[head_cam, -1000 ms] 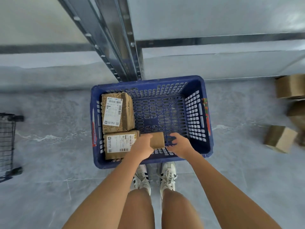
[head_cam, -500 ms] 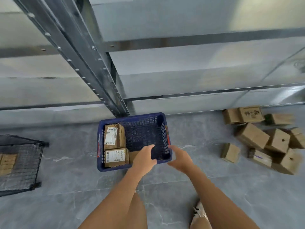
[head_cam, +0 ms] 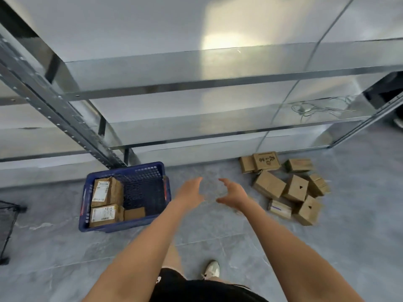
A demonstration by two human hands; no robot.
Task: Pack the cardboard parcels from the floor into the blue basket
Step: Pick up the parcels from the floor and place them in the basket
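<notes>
Left hand (head_cam: 189, 192), right hand (head_cam: 233, 196) empty, spread, between blue plastic basket (head_cam: 109, 228) and brown cardboard parcels (head_cam: 269, 184); next, reach right, grip one.

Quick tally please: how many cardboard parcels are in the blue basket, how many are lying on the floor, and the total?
Packed parcels in the blue basket: 3
Floor parcels in the pile by the shelving: 8 showing
Total parcels: 11 in view; the right hand and its forearm may hide more.
</notes>
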